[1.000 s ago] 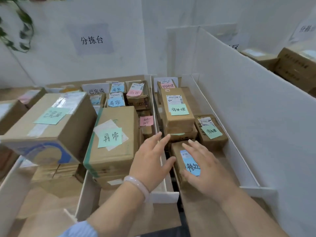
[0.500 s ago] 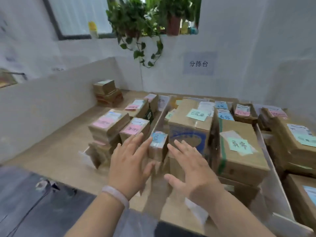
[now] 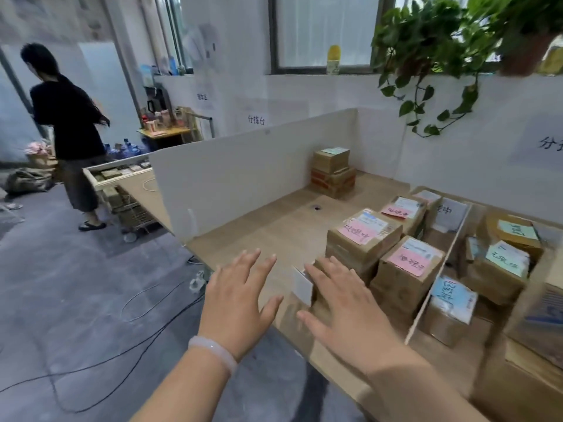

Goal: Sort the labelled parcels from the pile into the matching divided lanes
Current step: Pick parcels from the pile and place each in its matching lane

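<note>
As view swings left, off packed lanes toward tabletop (image 3: 274, 226), left hand (image 3: 237, 303) and right hand (image 3: 344, 312) stay flat, fingers spread, holding nothing, lower centre. Remaining pile (image 3: 332, 173), two stacked parcels, sits upper centre near white partition (image 3: 243, 172). Judgement: last parcel placed, next fetch beginning.

My view swings way left, so the parcel lanes (image 3: 439, 269) slide to the right edge, and the bare wooden table (image 3: 274, 220) and a person in black (image 3: 70, 126) come into frame. My left hand (image 3: 236, 303) and right hand (image 3: 344, 312) travel along too, now spread by the pink-note parcels (image 3: 362, 239).
</note>
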Available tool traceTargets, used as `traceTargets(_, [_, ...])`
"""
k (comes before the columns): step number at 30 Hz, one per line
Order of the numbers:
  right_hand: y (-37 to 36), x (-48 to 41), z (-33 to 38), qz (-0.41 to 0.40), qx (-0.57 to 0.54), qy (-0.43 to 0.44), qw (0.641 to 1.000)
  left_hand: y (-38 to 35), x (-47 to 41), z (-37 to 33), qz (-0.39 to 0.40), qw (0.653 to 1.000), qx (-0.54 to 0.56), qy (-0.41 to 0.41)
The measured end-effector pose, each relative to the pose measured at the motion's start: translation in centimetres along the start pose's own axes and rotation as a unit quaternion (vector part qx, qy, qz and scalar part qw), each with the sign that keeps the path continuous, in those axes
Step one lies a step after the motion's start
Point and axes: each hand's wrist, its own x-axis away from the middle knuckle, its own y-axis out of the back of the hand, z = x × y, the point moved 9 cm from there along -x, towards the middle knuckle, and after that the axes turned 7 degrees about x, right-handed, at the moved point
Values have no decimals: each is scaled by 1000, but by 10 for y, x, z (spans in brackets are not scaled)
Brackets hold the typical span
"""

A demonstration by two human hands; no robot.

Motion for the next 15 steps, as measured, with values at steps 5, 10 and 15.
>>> traceTargets(5, [-32,-69,13,16,-6,1,1000,-19,-39,54,0,1000,-12,-2])
traceTargets(10, [-46,-163,9,17,-10,18,1000,-42,-103,104,19,999,-27,-6])
traceTargets(15, [-53,-251,-4,22,-15,7,1000,-57,-176,151,34,999,-21,-3])
